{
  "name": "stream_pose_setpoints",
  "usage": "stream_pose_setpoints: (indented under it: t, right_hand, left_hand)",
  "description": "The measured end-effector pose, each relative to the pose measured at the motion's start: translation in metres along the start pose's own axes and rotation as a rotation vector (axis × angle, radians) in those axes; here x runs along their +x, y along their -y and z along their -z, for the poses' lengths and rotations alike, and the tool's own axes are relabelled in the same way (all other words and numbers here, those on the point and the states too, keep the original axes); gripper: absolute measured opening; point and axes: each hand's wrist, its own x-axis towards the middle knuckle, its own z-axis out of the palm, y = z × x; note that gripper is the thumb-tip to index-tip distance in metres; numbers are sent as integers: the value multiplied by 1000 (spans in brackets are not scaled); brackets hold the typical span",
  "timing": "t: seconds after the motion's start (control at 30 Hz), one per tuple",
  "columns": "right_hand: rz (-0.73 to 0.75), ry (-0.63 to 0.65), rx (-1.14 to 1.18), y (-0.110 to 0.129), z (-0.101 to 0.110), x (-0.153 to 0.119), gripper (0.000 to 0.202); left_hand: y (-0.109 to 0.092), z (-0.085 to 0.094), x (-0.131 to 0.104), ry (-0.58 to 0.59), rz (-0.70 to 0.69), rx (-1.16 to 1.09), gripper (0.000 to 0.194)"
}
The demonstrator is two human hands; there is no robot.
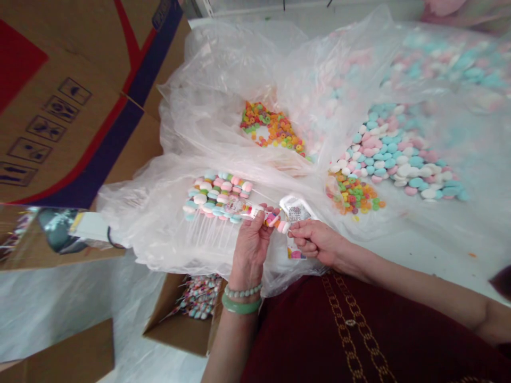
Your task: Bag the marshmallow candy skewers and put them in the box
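Head view: a left hand (253, 242) and a right hand (317, 239) meet at a short skewer of pink, orange and white candies (274, 219).
A tall brown cardboard box with red and blue bands (88, 101) bounds the left side; rightward, white tabletop (435, 250) shows beyond the right forearm (399, 282). Crumpled clear plastic sheeting (215, 127) covers much of the surface, with pastel pink, blue and white candies (383, 154), small orange and green rings (355, 194) and a row of white-sticked skewers (217, 189). The short skewer sits between the hands, partly hidden, beside a clear printed wrapper (239, 206): the left grips it, the right pinches narrowly at its white end, near a white printed packet (297, 213).
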Motion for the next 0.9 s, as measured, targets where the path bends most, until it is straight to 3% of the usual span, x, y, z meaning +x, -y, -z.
stream_pose_setpoints:
  t: [0.17,0.23,0.3,0.37,0.53,0.67,0.9]
  right_hand:
    - [563,-393,-855,-3,-1,-6,12]
    - [712,-441,-1173,-3,2,-9,16]
    - [780,-421,-1344,-4,5,-11,18]
    - [785,-392,-1383,-5,5,-12,17]
    - [599,-317,-1222,-2,2,-11,13]
    - [588,-302,-1195,-2,1,-9,17]
    - [583,-298,-1090,-4,7,-4,14]
  left_hand:
    - [-9,3,2,-91,67,-52,17]
    - [-13,1,1,-81,65,-63,18]
    - [-14,-1,1,-78,49,-69,16]
    - [-14,-3,0,-84,26,-73,13]
    - [-10,-10,-2,-21,42,-97,17]
    - [-8,-17,-5,34,54,-89,27]
    - [-12,-19,-3,-120,67,-155,36]
